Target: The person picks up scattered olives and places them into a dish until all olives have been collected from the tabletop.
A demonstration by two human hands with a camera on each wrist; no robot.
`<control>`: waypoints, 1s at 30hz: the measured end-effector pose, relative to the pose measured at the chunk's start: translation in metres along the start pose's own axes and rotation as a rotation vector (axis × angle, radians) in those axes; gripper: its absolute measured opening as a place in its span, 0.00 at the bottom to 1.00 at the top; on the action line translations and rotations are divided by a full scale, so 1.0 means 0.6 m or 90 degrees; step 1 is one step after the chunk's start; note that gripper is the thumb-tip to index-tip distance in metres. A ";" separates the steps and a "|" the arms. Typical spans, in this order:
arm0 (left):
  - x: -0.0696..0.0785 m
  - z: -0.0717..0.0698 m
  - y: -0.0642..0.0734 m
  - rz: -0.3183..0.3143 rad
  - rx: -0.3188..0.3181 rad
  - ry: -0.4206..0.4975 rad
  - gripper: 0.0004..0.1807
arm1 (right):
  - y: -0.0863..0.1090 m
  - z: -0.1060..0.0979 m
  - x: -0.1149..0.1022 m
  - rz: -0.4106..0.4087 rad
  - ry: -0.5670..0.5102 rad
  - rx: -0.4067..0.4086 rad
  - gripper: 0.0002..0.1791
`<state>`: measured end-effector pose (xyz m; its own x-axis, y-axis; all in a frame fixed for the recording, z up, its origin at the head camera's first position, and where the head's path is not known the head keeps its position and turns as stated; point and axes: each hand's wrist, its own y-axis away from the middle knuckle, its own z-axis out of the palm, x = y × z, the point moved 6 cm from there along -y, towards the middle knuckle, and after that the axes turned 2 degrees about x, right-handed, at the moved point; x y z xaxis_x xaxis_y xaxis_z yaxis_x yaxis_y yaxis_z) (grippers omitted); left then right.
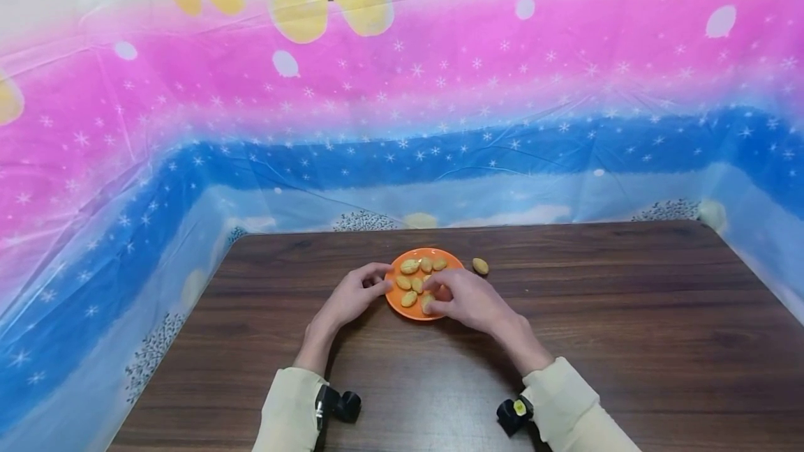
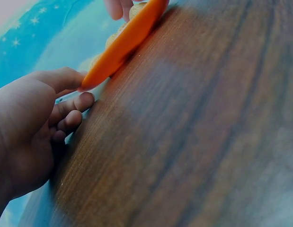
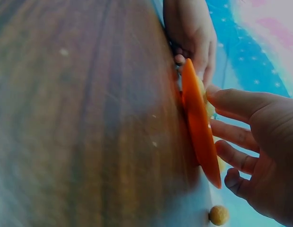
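Observation:
An orange plate (image 1: 402, 311) lies on the table with several tan, oval nuts that look to be in their shells, such as one nut (image 1: 409, 298) near its front. My left hand (image 1: 354, 291) pinches the plate's left rim, thumb (image 2: 66, 78) over the edge and the other fingers curled beside and below it. Over the right half of the plate, my right hand (image 1: 467, 298) pinches a nut (image 1: 426, 303) between thumb and index finger; its remaining fingers are spread and bent above the plate. Part of the plate and some nuts are hidden behind this hand.
One loose nut (image 1: 480, 266) lies on the brown wooden table (image 1: 628, 326), just right of the plate. Behind the table hangs a pink and blue patterned cloth (image 1: 402, 117). Small black cameras (image 1: 515, 416) are strapped at both wrists, over pale sleeves.

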<state>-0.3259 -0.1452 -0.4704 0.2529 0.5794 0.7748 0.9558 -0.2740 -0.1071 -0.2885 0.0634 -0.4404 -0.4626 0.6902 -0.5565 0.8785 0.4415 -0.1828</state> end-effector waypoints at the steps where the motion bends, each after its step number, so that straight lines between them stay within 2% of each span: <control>1: 0.000 0.000 0.000 0.000 0.000 0.001 0.19 | 0.001 -0.004 0.001 0.000 -0.009 0.003 0.14; 5: 0.002 -0.001 0.002 0.001 -0.002 0.005 0.20 | 0.004 -0.020 0.008 0.010 -0.032 0.021 0.14; 12: 0.000 -0.001 0.004 0.002 -0.001 0.001 0.20 | 0.007 -0.046 0.032 0.025 -0.014 0.055 0.14; 17: 0.001 -0.001 0.006 0.002 0.000 0.003 0.20 | 0.011 -0.062 0.049 0.041 -0.031 0.075 0.13; 30: -0.003 -0.001 0.005 -0.010 0.003 0.004 0.19 | 0.015 -0.078 0.088 0.076 -0.046 0.097 0.14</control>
<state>-0.3234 -0.1477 -0.4714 0.2366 0.5783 0.7808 0.9604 -0.2611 -0.0976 -0.3109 0.1306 -0.4334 -0.3497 0.6872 -0.6367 0.9368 0.2638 -0.2298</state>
